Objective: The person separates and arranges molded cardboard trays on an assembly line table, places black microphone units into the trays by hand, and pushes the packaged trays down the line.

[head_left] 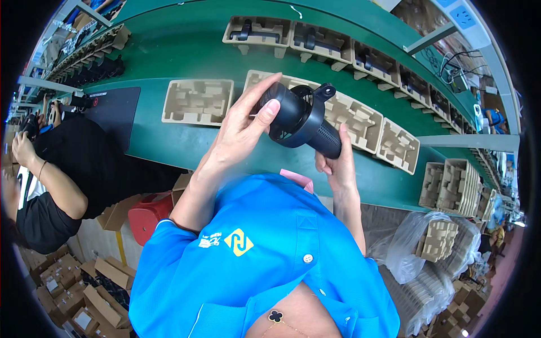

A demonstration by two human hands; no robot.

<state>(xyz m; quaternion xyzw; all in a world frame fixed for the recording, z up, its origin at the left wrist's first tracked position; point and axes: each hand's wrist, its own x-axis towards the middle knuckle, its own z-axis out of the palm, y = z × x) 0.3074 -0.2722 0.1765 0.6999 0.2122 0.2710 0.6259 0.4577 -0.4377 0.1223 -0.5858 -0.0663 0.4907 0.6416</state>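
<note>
Both my hands hold a black cylindrical appliance (309,118) tilted above the green bench. It has a wide round body, a ring with a small looped lug, and a narrower tube with a perforated surface; its exact kind I cannot tell. My left hand (239,121) wraps the wide end, with the thumb lying across its side. My right hand (341,166) grips the lower end of the perforated tube, its fingers partly hidden behind it. Beneath the appliance lie beige moulded pulp trays (365,121) with shaped hollows, partly covered by it and my left hand.
Another pulp tray (198,121) lies left of my hands. A row of trays with black parts (258,36) runs along the far side. Tray stacks (451,186) stand at right. A co-worker (56,186) works at left near a dark mat (112,110) and red stool (151,217).
</note>
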